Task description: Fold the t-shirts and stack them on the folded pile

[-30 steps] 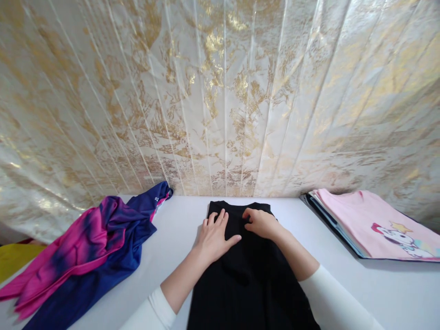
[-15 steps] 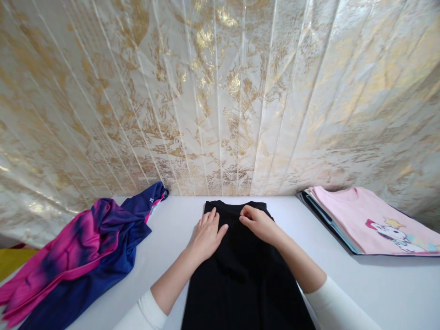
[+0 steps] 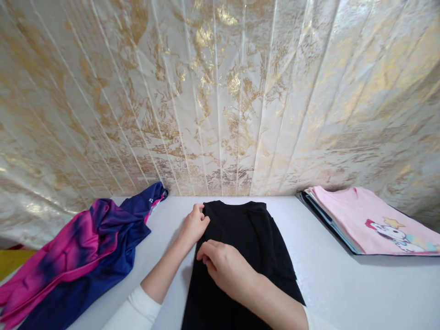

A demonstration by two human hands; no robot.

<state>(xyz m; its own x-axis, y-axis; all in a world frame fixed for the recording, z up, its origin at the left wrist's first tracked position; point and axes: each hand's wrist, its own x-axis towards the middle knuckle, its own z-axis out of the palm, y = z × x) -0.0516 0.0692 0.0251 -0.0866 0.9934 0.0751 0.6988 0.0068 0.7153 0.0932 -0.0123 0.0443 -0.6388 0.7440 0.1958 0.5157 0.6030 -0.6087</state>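
A black shirt (image 3: 240,229) lies lengthwise on the white table, its neckline at the far end and its right side folded inward. At the far left corner of the shirt, my left hand (image 3: 194,224) has its fingers closed on the edge. My right hand (image 3: 227,266) reaches across the shirt, lower down, with thumb and fingers pinched at the same left edge. The fabric between the fingertips is partly hidden by the hands. My right forearm covers part of the shirt's near half.
A crumpled pink and navy garment (image 3: 99,247) lies on the left, with something yellow (image 3: 15,261) beyond it. To the right is a stack of folded clothes (image 3: 360,220), a pink printed shirt on top. A gold-patterned curtain (image 3: 220,101) hangs behind the white table (image 3: 343,293).
My right hand has moved from the shirt's far right across to its left edge and nearer. My left hand has shifted from lying flat on the fabric to gripping the far left corner.
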